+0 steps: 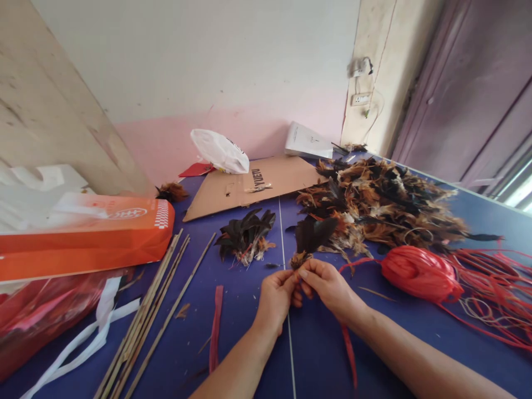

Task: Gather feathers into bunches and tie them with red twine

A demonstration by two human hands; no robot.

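Note:
My left hand (pixel 279 293) and my right hand (pixel 320 280) meet over the middle of the blue table, fingers pinched together. Between them is the base of a small bunch of dark feathers (pixel 315 234), its tips pointing away from me. The fingers cover the stem end, so any binding there is hidden. A smaller bundle of black feathers (pixel 245 235) lies to the left, tied near its pale base. Just beyond my right hand spreads a big heap of brown and black feathers (pixel 386 205). A strip of red plastic ribbon (pixel 349 357) passes beneath my right forearm.
At right sits a ball of red plastic twine (pixel 419 274) with loose strands. Several thin sticks (pixel 145 321) lie at left beside an orange bag (pixel 83 244). Toward the wall are flattened cardboard (pixel 233 197), a white plastic bag (pixel 220 152) and a white box (pixel 308 141).

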